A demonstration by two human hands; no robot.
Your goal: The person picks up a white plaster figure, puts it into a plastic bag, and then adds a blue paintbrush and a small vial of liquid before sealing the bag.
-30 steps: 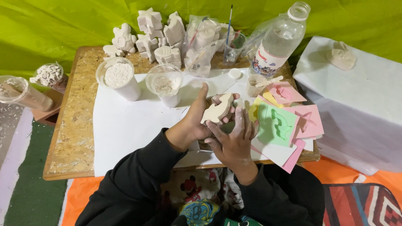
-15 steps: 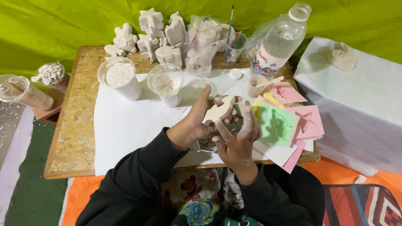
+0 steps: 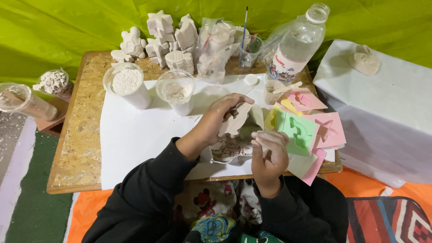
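Backing the whole scene, a green cloth hangs behind the counter, a chipboard top whose near and left edges show bare wood. A white sheet covers most of it, and the widest open room lies on that sheet's left and middle, in front of the cups. To the right a white-draped box stands just beside the counter's right edge, a pale cast lying on it. Along the far edge stand plaster figures, then a clear bottle, crowding that side. Two cups of white powder sit near the sheet's far edge. Coloured foam moulds, green, pink and yellow, overlap at the right and hang past the near edge.

The left hand grasps a flat pale cast by its left side, holding it above a crumpled wrapper near the counter's middle front. The cast's long axis runs from lower left to upper right, its narrower end pointing toward the bottle. The right hand is released, fingers loosely curled and palm up, just beside the cast and apart from it, over the counter's near edge.
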